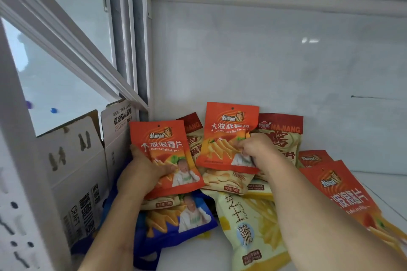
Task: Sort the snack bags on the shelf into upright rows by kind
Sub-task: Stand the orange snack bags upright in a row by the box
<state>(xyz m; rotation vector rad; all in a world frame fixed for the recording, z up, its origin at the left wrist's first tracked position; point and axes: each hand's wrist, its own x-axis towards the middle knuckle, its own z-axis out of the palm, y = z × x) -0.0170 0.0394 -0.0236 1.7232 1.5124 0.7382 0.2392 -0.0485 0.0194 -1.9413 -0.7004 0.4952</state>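
My left hand [141, 174] grips an orange chip bag [163, 149] by its lower left side and holds it upright near the shelf's left wall. My right hand [255, 149] pinches a second orange chip bag [226, 130], upright a little further right. Behind them stand cream bags with red "MAJIANG" tops [284, 136]. A blue bag [176, 224] and a yellow cheese-stick bag [253, 229] lie flat in front. More orange bags [343, 193] lie flat at the right, under my right forearm.
A white cardboard box [77, 174] with open flaps stands at the left outside the shelf frame. The shelf's white back wall [275, 61] rises behind the bags. White shelf floor [383, 185] shows at the right and at the front.
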